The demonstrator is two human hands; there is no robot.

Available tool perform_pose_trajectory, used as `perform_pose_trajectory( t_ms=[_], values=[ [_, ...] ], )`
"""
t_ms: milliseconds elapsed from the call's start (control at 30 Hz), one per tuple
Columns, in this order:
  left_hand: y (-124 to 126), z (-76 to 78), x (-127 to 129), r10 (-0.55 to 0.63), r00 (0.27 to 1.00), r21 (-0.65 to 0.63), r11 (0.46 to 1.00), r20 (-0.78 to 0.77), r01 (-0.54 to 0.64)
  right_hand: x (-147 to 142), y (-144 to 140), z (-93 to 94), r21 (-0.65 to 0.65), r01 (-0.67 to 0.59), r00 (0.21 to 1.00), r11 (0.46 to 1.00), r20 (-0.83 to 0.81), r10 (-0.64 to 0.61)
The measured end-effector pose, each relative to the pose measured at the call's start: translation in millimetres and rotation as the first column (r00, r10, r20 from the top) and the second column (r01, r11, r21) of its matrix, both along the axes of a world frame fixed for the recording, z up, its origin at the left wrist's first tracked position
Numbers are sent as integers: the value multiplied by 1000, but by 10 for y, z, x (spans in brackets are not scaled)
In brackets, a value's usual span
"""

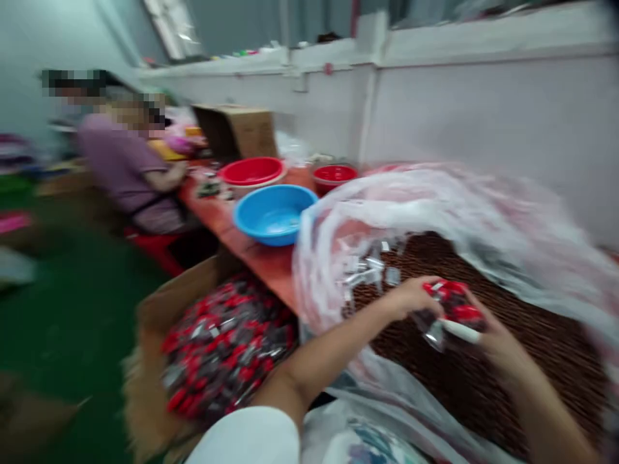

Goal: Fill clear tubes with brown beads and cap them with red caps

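Observation:
The picture is blurred by motion. My left hand and my right hand meet over a big clear plastic bag filled with small dark brown pieces. Between them they grip a small clear packet with red and dark items inside. My right hand also holds a white stick-like thing, perhaps a pen. Several small clear packets lie on the brown pieces just left of my left hand.
A cardboard box full of red and grey packets stands on the green floor at lower left. On the reddish table sit a blue basin, two red basins and another cardboard box. A seated person works at the far end.

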State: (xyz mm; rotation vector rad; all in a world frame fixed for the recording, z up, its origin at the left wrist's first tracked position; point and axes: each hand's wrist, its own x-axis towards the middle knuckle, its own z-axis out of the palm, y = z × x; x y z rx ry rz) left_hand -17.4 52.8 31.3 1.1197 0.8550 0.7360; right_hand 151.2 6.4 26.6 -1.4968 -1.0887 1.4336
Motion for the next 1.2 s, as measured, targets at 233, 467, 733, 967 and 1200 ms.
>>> perform_pose_trajectory(
  t_ms=[233, 467, 733, 967, 1200],
  values=[
    [-840, 21, -1177, 422, 873, 38, 895, 246, -444, -1100, -13, -107, 128, -369, 929, 921, 66, 363],
    [-1877, -261, -2460, 805, 588, -197, 590, 78, -783, -2812, -318, -445, 318, -752, 628, 578, 79, 774],
    [-1654, -1064, -3247, 928, 177, -93, 154, -328, -984, -3065, -481, -695, 269, -758, 637, 594, 109, 763],
    [-1399, -950, -3253, 959, 56, 51, 73, -277, -996, -1759, -569, -490, 77, -653, 755, 754, -14, 655],
    [-1033, -296, -2365, 981, 182, 631, 181, -64, -754, -838, -782, -523, 57, -518, 849, 853, 151, 506]
  ],
)
